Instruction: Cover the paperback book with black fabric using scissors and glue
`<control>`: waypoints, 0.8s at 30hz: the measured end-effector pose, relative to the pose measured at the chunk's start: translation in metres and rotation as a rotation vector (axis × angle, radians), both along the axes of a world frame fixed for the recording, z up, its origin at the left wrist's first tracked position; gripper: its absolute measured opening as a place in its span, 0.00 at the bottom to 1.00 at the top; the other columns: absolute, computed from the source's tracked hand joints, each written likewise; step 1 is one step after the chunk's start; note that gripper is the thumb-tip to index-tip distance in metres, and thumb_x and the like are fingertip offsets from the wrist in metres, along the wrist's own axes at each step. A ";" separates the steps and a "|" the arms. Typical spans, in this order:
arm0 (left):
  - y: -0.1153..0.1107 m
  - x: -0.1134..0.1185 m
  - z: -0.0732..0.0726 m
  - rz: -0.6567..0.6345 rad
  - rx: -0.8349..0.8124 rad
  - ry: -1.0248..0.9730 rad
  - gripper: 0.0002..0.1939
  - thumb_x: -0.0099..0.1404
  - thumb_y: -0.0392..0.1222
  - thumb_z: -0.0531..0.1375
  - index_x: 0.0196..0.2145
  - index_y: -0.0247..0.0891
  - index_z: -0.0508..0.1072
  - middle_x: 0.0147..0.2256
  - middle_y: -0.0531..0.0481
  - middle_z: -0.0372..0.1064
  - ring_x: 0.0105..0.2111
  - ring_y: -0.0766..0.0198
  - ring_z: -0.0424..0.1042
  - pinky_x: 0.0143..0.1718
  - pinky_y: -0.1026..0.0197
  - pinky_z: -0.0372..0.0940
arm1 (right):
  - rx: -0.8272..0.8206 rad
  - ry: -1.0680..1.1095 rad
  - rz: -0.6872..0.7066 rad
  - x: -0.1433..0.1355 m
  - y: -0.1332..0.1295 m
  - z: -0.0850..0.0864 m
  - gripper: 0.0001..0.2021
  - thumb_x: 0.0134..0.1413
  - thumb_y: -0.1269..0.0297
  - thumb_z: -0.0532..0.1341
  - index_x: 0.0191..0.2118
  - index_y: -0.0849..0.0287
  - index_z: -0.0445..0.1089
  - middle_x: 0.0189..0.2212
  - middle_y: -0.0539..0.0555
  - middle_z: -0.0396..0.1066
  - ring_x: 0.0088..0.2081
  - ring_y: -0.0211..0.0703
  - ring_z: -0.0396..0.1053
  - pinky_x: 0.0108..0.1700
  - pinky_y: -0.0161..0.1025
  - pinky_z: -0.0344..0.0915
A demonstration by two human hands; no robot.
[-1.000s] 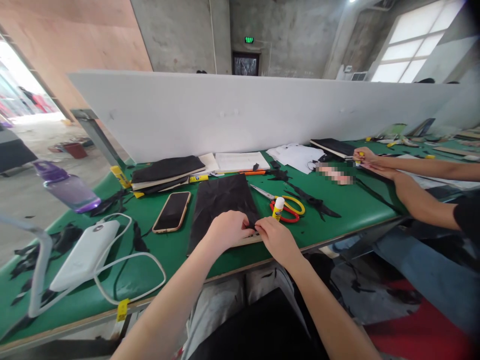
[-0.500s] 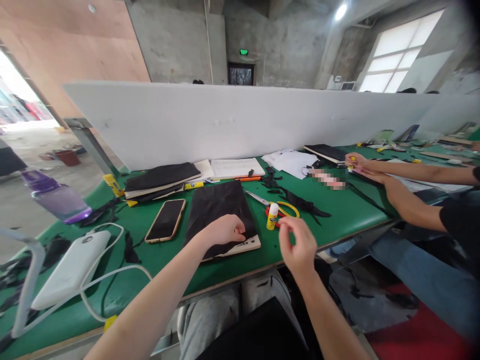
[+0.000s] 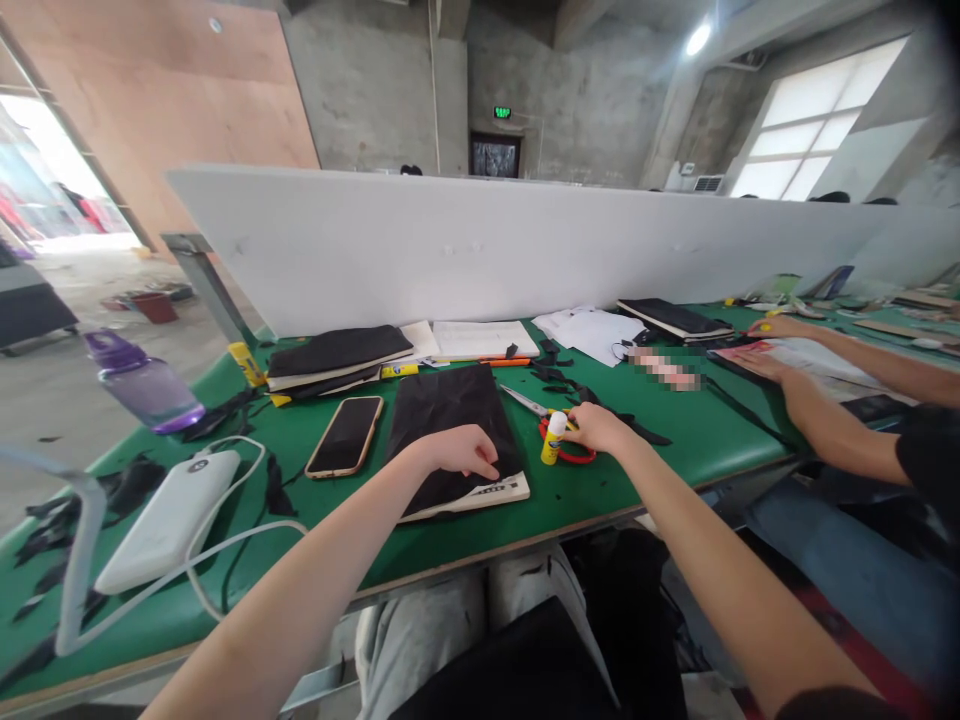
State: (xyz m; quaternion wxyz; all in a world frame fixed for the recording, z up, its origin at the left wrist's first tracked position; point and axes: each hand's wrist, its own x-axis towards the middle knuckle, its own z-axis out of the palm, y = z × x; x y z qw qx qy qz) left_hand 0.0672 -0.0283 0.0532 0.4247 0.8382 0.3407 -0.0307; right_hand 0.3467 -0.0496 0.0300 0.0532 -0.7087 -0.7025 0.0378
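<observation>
A book wrapped in a black cover (image 3: 431,412) lies on the green table, its pale lower edge with print showing at the near right corner. My left hand (image 3: 465,450) rests on the book, fingers curled and pinched at the cover's ragged edge. Just right of the book, a glue stick (image 3: 553,440) with a white cap stands upright. Behind it are scissors (image 3: 529,402) with red and yellow handles, blades pointing to the far left. My right hand (image 3: 596,428) has its fingers closed at the scissors' handles; the fingertips are partly hidden.
Left of the book lie a phone (image 3: 344,437) and a white power bank (image 3: 169,520) with a cable. Black-covered books (image 3: 337,350), white papers (image 3: 589,332) and black scraps (image 3: 277,487) lie around. A white partition (image 3: 450,250) stands behind. A co-worker's hands (image 3: 780,360) are at the right.
My right hand has moved forward from beside the glue stick to the scissors' handles. My left hand stays on the book. The view has shifted slightly.
</observation>
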 end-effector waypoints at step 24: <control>0.024 0.002 -0.014 0.090 -0.264 0.002 0.23 0.38 0.50 0.71 0.32 0.37 0.75 0.31 0.53 0.72 0.33 0.65 0.72 0.34 0.64 0.69 | 0.721 0.636 -0.423 0.003 -0.056 -0.001 0.26 0.43 0.48 0.64 0.46 0.60 0.67 0.38 0.59 0.74 0.38 0.48 0.72 0.42 0.43 0.68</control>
